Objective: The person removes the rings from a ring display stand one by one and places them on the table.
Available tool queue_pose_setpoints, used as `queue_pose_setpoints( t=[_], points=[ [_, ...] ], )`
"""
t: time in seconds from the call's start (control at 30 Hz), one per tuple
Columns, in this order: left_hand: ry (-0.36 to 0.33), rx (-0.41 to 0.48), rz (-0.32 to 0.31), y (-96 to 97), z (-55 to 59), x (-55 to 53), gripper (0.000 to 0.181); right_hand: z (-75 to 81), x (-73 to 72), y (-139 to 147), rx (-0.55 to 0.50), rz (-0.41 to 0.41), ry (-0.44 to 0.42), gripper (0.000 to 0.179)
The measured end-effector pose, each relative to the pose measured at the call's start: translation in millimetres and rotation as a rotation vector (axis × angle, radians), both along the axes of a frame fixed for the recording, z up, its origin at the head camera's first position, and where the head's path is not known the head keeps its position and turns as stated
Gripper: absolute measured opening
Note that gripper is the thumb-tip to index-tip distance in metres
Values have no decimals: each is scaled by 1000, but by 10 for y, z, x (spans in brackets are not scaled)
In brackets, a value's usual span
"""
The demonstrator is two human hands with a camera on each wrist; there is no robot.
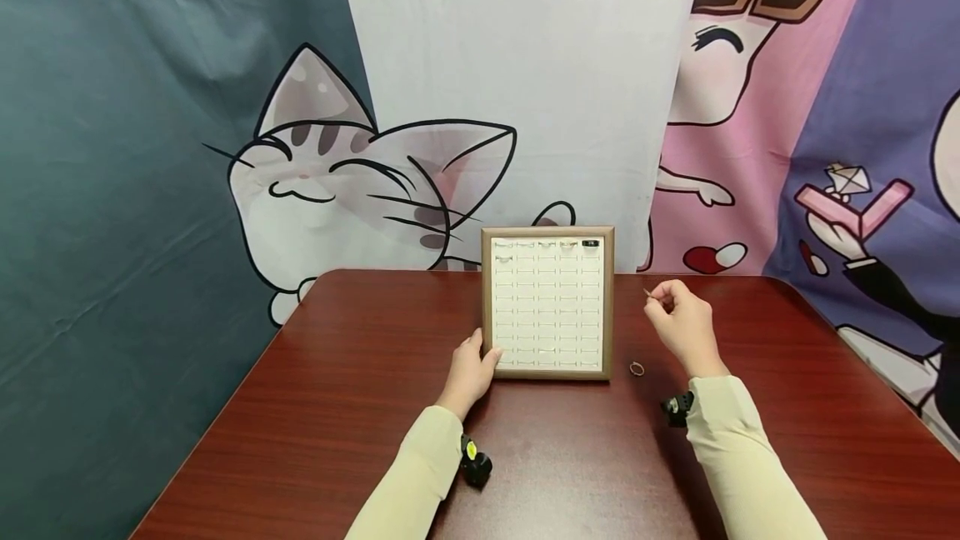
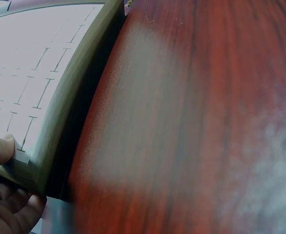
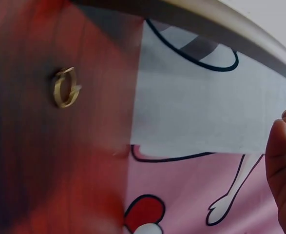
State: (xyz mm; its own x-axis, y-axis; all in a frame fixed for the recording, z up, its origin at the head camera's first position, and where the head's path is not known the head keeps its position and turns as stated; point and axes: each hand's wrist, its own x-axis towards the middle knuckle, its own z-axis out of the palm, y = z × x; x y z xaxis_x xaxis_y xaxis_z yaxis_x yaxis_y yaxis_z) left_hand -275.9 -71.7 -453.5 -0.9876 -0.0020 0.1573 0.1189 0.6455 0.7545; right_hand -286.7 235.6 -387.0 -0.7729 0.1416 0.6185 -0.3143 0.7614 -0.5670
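Plainly, left grip (image 1: pixel 468 369) holds the frame's edge (image 1: pixel 487 294); right grip (image 1: pixel 685 328), clear of it, pinches a small item (image 1: pixel 648 294).

The head view is bright — shadow darkening the table (image 1: pixel 671 465) below the right hand (image 1: pixel 684 327) — while glare whitens the left wrist view well right of the left hand (image 2: pixel 9 212).

From above, my head view looks forward and down over the reddish-brown tabletop (image 1: pixel 360 373); my left-wrist view sits close beside the wood-framed board (image 2: pixel 60 109), upper left; my right-wrist view, turned sideways, shares the gold ring (image 3: pixel 58 93), at left, with the head view.
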Motion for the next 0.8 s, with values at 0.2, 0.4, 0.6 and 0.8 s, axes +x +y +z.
queue_pose_setpoints(
  t=[0.2,0.4,0.6,0.8],
  points=[
    [2,-9,-3,3,-11,-7,57,-132,51,100,18,-21,-48,5],
    [8,-11,-11,5,-6,1,56,-232,77,180,32,-27,-114,3],
    [24,-11,-10,-3,-4,-5,54,-292,105,234,55,-17,-201,3],
    [58,-21,-10,-3,-6,-8,51,-334,139,272,92,7,-301,3]
  ],
)
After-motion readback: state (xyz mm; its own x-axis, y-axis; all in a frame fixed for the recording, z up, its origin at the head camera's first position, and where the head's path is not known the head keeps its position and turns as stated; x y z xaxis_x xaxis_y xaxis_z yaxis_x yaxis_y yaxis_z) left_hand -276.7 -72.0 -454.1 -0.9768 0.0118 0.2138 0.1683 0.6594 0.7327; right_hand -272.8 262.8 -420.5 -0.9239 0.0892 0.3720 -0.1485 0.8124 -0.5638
